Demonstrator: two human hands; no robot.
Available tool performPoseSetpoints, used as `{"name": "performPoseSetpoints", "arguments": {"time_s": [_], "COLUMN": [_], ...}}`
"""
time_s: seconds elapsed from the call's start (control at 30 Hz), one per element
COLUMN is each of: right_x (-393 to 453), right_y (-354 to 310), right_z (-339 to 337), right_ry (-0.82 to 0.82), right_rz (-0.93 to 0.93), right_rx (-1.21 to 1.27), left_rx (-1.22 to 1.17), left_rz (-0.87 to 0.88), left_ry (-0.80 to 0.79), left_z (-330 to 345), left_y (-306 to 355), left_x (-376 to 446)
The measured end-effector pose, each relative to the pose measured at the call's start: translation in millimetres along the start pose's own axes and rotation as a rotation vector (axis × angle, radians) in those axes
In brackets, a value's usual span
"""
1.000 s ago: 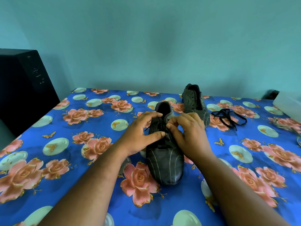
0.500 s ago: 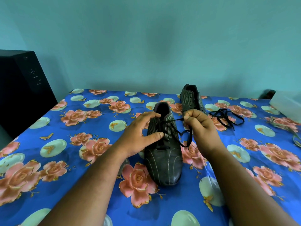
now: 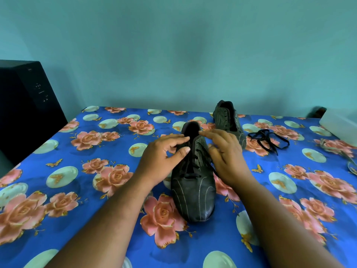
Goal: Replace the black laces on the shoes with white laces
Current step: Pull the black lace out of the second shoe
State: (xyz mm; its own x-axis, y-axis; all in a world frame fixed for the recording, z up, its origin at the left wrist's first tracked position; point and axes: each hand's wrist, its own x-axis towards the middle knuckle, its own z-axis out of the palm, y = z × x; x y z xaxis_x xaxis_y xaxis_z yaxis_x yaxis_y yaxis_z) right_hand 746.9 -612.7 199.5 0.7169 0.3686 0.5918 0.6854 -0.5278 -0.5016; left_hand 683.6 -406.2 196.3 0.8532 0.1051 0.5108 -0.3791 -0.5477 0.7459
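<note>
Though still black-laced, dark striped near shoe between two loose, empty-fingered hands.

On the surface, the near shoe sits centre, between the hands. The second shoe lies at one o'clock behind it, the loose lace at two o'clock, a speaker at ten.
</note>
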Motion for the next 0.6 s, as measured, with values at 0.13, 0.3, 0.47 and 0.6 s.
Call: {"name": "performPoseSetpoints", "arguments": {"time_s": [0.13,0.3,0.47,0.6], "right_x": [-2,-3,-4,-3], "right_y": [-4,-1,2,6], "right_z": [10,11,14,14], "right_ry": [-0.132,-0.119,-0.121,-0.129], "right_rz": [0.034,0.064,0.061,0.016], "right_rx": [-0.046,0.036,0.15,0.236], "left_rx": [0.027,0.172,0.252,0.026], "left_rz": [0.062,0.003,-0.315,-0.102], "left_ry": [0.095,0.124,0.019,0.07], "left_z": [5,4,3,2], "left_y": [1,2,-9,0], "left_x": [0,2,2,2]}}
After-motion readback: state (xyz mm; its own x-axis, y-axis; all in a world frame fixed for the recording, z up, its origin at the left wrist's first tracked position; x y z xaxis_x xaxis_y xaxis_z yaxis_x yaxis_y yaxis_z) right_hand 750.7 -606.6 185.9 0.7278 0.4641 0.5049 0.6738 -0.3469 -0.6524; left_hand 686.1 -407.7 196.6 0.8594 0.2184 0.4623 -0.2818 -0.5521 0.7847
